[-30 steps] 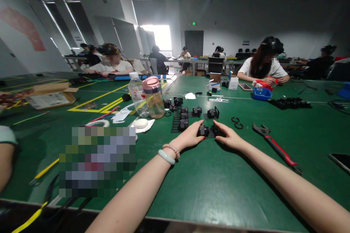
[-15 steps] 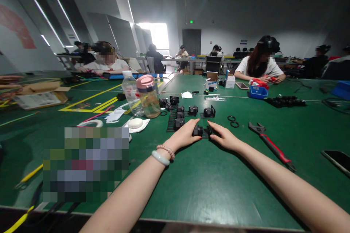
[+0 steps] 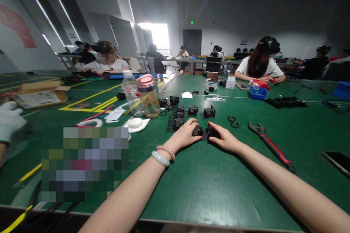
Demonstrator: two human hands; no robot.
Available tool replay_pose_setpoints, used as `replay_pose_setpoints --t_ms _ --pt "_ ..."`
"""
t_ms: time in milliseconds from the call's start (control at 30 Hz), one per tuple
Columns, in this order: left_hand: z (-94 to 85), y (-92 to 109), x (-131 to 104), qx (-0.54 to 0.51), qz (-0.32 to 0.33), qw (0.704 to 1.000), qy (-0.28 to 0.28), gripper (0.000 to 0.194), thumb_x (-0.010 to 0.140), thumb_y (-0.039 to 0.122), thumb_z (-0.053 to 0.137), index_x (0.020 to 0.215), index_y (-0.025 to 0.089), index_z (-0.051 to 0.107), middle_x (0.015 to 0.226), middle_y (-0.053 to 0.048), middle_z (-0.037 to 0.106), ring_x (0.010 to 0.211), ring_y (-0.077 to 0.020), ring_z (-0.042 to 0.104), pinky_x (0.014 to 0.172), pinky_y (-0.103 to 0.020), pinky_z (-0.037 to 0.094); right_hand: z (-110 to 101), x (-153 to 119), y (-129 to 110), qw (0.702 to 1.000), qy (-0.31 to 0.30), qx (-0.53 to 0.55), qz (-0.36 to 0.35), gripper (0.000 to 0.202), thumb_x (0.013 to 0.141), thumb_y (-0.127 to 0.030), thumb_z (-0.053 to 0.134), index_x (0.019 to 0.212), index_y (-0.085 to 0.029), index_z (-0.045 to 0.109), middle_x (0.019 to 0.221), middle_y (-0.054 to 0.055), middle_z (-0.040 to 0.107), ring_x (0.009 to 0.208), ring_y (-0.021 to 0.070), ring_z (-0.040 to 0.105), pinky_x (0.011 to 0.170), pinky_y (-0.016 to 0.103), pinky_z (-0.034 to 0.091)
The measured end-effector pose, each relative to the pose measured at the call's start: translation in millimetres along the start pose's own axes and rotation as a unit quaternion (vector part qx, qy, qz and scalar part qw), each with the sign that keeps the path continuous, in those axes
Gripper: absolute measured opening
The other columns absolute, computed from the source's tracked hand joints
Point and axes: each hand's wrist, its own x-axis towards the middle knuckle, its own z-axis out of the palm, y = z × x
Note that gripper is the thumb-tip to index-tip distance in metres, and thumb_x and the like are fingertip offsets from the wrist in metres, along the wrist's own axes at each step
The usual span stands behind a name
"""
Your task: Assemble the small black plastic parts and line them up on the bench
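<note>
My left hand (image 3: 186,133) is closed around a small black block with a round barrel (image 3: 198,131) that points right. Facing it, my right hand (image 3: 222,136) grips a thin black plate (image 3: 209,131) standing upright between thumb and fingers. A narrow gap separates the two pieces, low over a dark flat piece on the table. Just beyond my hands sit several similar black parts: a stacked group (image 3: 179,113) on a slotted base, one single part (image 3: 193,110), and another with an upright plate (image 3: 209,111).
Two black rings (image 3: 234,124) and a red-handled adjustable wrench (image 3: 273,147) lie to the right, with a phone (image 3: 339,162) farther over. A pink-lidded bottle (image 3: 149,98) and clear bottle (image 3: 129,91) stand left. A co-worker's gloved hand (image 3: 11,122) is at the left edge.
A co-worker's gloved hand has come in at the left edge. My hands stay nearly in place; the gap between the block and the plate looks slightly changed.
</note>
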Motion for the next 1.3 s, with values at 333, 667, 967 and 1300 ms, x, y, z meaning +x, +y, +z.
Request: replay_pose_setpoints --t_ms 333,667,967,1300 --pt "2.3 13.8 0.4 0.037 0.017 0.999 -0.004 0.041 0.064 0.042 0.060 0.095 0.018 0.049 0.116 -0.006 0.042 0.097 -0.0196 0.052 0.084 -0.032 0.045 -3.5 -0.1 -9.0 0.999 -0.026 -0.015 -0.010 0.061 0.075 -0.033 0.053 0.129 -0.021 0.029 0.129 0.009 0.039 0.116 0.0216 0.039 0.097 0.041 0.032" --pt "5.3 16.9 -0.1 0.031 0.004 0.999 0.010 0.038 0.062 0.041 0.062 0.089 0.018 0.050 0.119 -0.006 0.040 0.091 -0.0191 0.054 0.079 -0.032 0.047 -3.2 -1.1 -10.4 0.998 -0.037 -0.048 -0.034 0.063 0.074 -0.034 0.055 0.129 -0.021 0.029 0.125 0.010 0.043 0.113 0.0220 0.041 0.094 0.040 0.035" --pt "2.0 19.1 0.4 0.011 -0.001 1.000 0.010 0.039 0.060 0.044 0.063 0.087 0.017 0.050 0.119 -0.006 0.040 0.092 -0.0197 0.054 0.081 -0.032 0.046 -8.0 -2.6 -18.4 0.996 -0.037 -0.045 -0.070 0.062 0.072 -0.018 0.052 0.129 -0.021 0.029 0.121 0.009 0.045 0.111 0.0213 0.042 0.093 0.039 0.036" --pt "0.3 23.7 0.8 -0.027 0.023 0.999 -0.003 0.039 0.061 0.045 0.062 0.086 0.017 0.052 0.121 -0.007 0.040 0.098 -0.0213 0.052 0.086 -0.034 0.044 -5.5 -5.7 -21.8 0.994 0.002 -0.074 -0.085 0.050 0.075 -0.022 0.049 0.124 -0.021 0.037 0.117 0.010 0.049 0.107 0.0213 0.046 0.090 0.040 0.040"
